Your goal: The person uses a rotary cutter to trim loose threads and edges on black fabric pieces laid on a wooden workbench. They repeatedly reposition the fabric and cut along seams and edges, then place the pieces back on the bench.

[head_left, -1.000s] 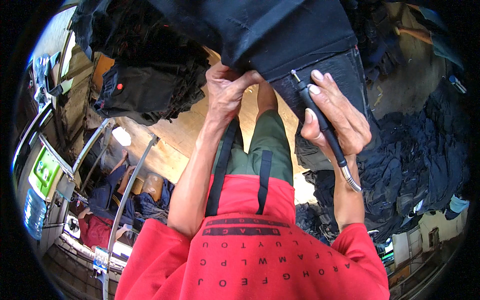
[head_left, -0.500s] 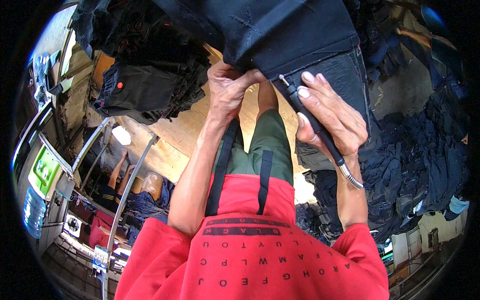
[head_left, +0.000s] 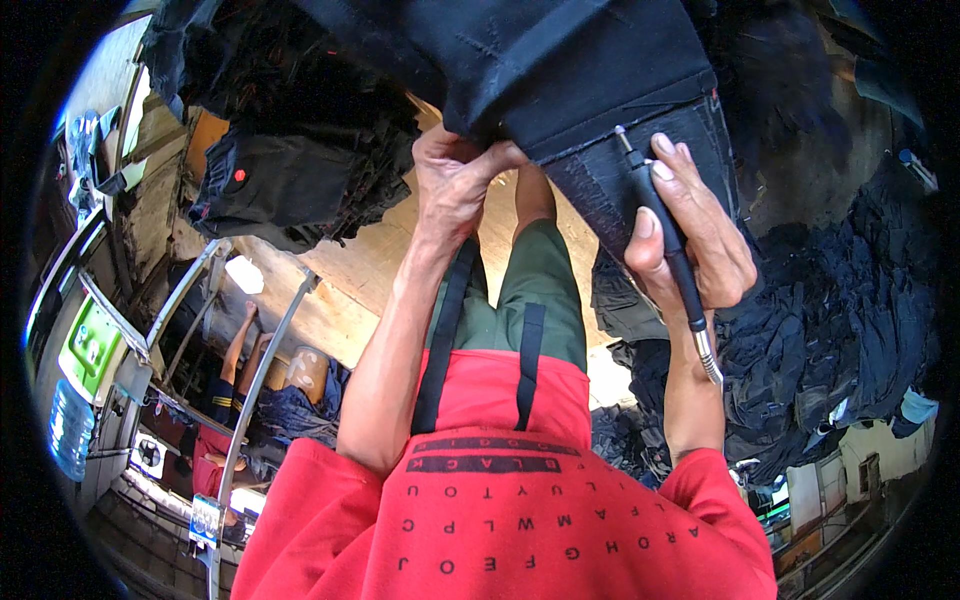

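A dark denim garment (head_left: pixel 585 65) spreads across the top, with a stitched hem and several worn, scratched marks. My left hand (head_left: pixel 450 185) is closed on the garment's lower left edge, thumb against curled fingers. In my right hand (head_left: pixel 705 235) lies a pen-shaped rotary tool (head_left: pixel 674 250), black-bodied, with a thin metal tip and a metal spring sleeve at its tail. Its tip is at a dark, flat, worn surface (head_left: pixel 592 195) just below the hem. I cannot tell whether the tip touches it.
Dark folded garments (head_left: pixel 290 185) are stacked at the left, and a big heap of dark denim (head_left: pixel 840 310) fills the right. A metal rail (head_left: pixel 262 370) runs along the left, with a green tray (head_left: pixel 88 345) and a water bottle (head_left: pixel 70 430) beyond. Another person (head_left: pixel 215 445) is at lower left.
My right hand has moved right along the hem, carrying the rotary tool, which now points more upright. The left hand keeps its hold on the garment. The other person has shifted slightly.
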The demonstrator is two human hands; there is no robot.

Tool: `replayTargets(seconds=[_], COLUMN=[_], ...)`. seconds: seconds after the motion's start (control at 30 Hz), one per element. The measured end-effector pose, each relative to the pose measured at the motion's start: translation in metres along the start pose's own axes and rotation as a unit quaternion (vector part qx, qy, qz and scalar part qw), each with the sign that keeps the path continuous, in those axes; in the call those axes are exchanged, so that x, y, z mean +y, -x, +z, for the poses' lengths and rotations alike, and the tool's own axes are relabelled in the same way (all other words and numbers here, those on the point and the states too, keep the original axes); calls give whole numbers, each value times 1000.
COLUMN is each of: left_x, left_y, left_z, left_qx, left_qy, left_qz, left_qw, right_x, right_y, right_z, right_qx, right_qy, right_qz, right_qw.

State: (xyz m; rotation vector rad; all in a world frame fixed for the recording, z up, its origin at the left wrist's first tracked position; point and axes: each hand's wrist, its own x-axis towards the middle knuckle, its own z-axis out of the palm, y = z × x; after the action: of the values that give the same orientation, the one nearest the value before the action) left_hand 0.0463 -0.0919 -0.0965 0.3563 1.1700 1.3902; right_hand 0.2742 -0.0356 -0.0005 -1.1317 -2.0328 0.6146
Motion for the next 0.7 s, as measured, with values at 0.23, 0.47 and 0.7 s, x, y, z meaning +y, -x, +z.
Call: replayTargets(seconds=[0.23,0.47,0.7], left_x=[3,31,166], left_y=[1,10,-12], left_z=[5,11,45], left_qx=[15,1,125], left_qy=[-7,-117,-297], left_qz=[-11,-60,110], left_qw=[1000,991,940], right_x=[4,-1,3], right_y=[1,-3,-34], right_z=[1,-16,-36], right_qx=[4,55,344], right_qy=[10,25,-188], right_qz=[-2,114,244], right_qw=[1000,992,887])
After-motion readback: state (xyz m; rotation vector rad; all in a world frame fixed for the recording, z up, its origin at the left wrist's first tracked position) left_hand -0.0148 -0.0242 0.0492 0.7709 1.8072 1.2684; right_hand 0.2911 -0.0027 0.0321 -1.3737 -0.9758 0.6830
